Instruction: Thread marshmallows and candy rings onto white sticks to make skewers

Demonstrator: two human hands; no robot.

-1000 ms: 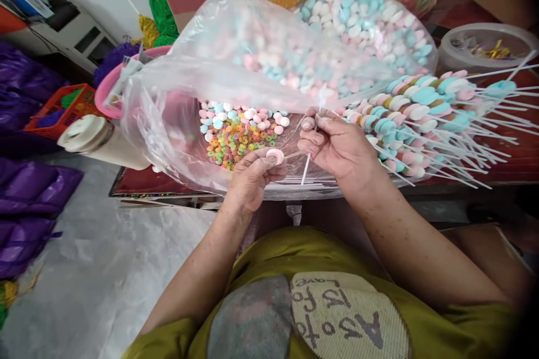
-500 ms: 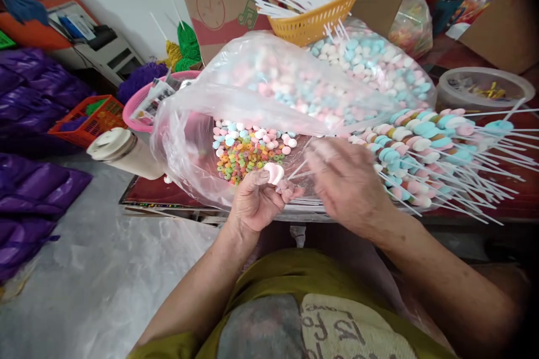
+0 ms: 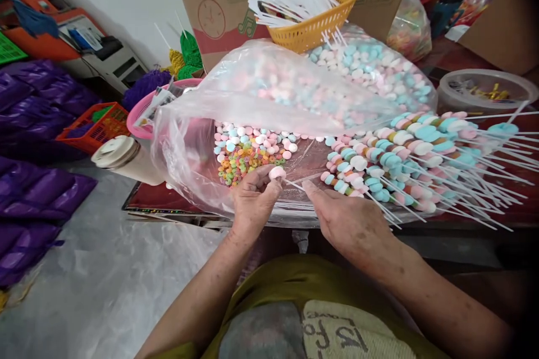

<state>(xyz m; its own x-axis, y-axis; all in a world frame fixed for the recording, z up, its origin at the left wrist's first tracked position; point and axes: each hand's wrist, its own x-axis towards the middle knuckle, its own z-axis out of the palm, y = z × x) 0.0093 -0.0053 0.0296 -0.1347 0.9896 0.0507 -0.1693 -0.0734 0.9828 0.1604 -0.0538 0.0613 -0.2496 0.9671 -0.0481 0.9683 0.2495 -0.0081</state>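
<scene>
Between the thumb and fingers of my left hand (image 3: 255,193) is a pale pink marshmallow (image 3: 277,172). My right hand (image 3: 349,214) pinches a thin white stick (image 3: 293,184), whose far end meets the marshmallow; whether it has pierced it is hidden by my left fingers. Beyond my left hand lie small ring gummies (image 3: 238,165) in orange, green and yellow. Loose pink, white and blue marshmallows (image 3: 269,137) spread behind them. Right of my right hand, many finished skewers of marshmallows and gummies (image 3: 415,151) are piled, their sticks pointing right.
A large clear plastic bag (image 3: 252,95) of marshmallows covers the table's middle. Behind it, a yellow basket (image 3: 301,33) of white sticks leans before a cardboard box (image 3: 219,17). A lidded cup (image 3: 126,160) stands left, by a pink basin (image 3: 137,118). A clear tub (image 3: 484,90) sits at right.
My right hand has come down from its blurred position over the skewers' left end and now grips a stick against the marshmallow. My left fingers have closed around the marshmallow.
</scene>
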